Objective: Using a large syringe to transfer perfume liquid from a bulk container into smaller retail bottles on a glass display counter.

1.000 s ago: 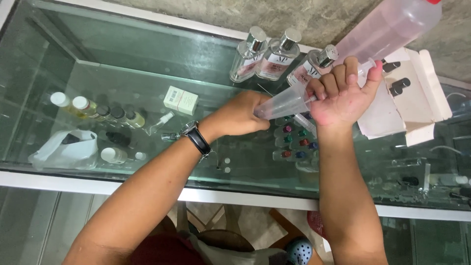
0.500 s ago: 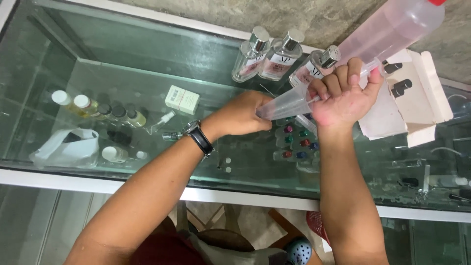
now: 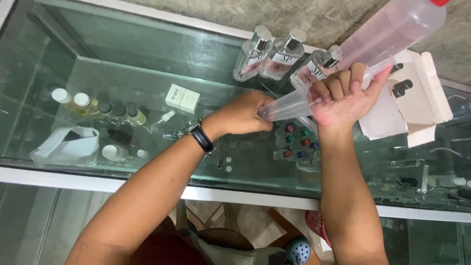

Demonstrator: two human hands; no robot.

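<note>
- Squeeze bottle [image 3: 387,32]: large, clear plastic, faintly pink inside, with a red base cap at the upper right corner of the view. It is held above the glass counter [image 3: 147,54], tilted steeply. Its long axis runs from upper right down to lower left.
- Nozzle cone [image 3: 289,105]: translucent, tapering, fixed to the bottle's lower end. It points down and to the left, and its tip ends against the left hand.
- Right hand [image 3: 343,98]: fingers curled tight around the bottle's neck where the cone begins, thumb up along the bottle's side.
- Left hand [image 3: 243,115]: closed into a loose fist at the cone's tip, back of the hand upward. What it pinches is hidden under the fingers. A black wristwatch [image 3: 200,136] sits on the wrist.
- Three clear perfume bottles [image 3: 282,56]: silver caps, white labels, standing in a row on the counter top just behind the hands, touching or nearly so.
- Open white carton [image 3: 417,105]: flaps spread, to the right of the right hand, with small black caps on it.
- Small vials with coloured caps [image 3: 297,142]: grouped inside the case, below the hands.
- Small white box [image 3: 182,98]: on the shelf under the glass, left of the left hand.
- Row of small bottles [image 3: 98,105]: further left on the same shelf, above a crumpled white plastic bag [image 3: 64,149].
</note>
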